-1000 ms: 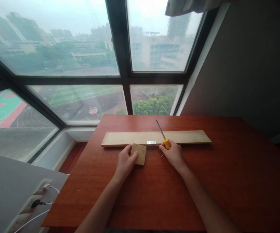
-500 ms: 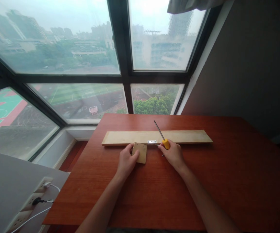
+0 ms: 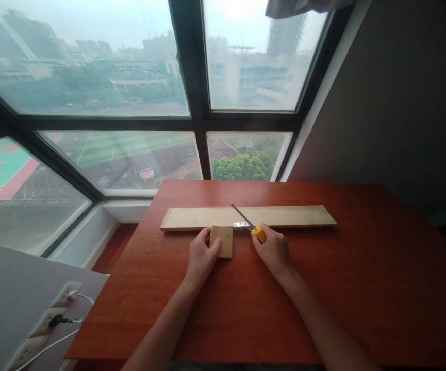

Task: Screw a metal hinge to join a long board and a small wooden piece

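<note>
My left hand [image 3: 203,251] is closed on a small square wooden block [image 3: 223,242], thumb on its face; tiny holes show near its top edge. My right hand [image 3: 272,250] grips a screwdriver by its yellow handle [image 3: 259,234], and the metal shaft [image 3: 242,214] slants up and left over a long pale wooden board [image 3: 292,216]. At the board's near edge, between my hands, sits a small silver metal bracket [image 3: 241,224] with holes. Something thin and metallic shows at my right fingertips, too small to make out.
The board lies across a reddish-brown table [image 3: 223,319]. Behind the table stand windows with dark frames [image 3: 201,123]. Wall sockets [image 3: 48,322] with plugged-in cables are at the lower left, beside the table's left edge. A dark wall [image 3: 393,113] rises on the right.
The screwdriver has swung over, its shaft tilting further left and lower across the board. My right hand has turned slightly. The left hand keeps its hold on the block.
</note>
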`<action>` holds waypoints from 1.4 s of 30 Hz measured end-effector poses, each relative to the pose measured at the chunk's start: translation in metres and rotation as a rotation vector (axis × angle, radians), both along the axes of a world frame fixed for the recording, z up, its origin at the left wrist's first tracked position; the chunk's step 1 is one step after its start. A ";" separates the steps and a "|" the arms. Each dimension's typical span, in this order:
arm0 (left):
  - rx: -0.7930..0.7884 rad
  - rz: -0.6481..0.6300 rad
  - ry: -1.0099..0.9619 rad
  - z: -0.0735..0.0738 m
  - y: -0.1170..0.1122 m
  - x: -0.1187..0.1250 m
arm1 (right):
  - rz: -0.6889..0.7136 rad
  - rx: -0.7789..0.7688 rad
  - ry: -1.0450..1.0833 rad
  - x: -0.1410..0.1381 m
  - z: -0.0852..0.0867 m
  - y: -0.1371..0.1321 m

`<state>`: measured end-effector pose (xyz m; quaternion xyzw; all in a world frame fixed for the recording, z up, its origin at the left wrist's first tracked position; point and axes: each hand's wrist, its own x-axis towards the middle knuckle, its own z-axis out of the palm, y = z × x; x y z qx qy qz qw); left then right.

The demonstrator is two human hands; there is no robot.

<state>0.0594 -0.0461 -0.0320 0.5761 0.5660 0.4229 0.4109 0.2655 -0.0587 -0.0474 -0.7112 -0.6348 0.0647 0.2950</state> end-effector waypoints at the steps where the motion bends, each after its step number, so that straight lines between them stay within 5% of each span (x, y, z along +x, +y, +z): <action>1: 0.000 -0.005 -0.003 0.000 0.000 0.001 | -0.004 -0.002 -0.011 0.000 0.000 0.000; 33: -0.029 0.018 -0.049 0.001 0.000 0.001 | 0.112 -0.082 0.080 0.009 0.010 0.009; 42: -0.217 -0.102 -0.250 0.008 0.002 0.006 | 0.140 -0.087 0.183 0.011 0.014 0.008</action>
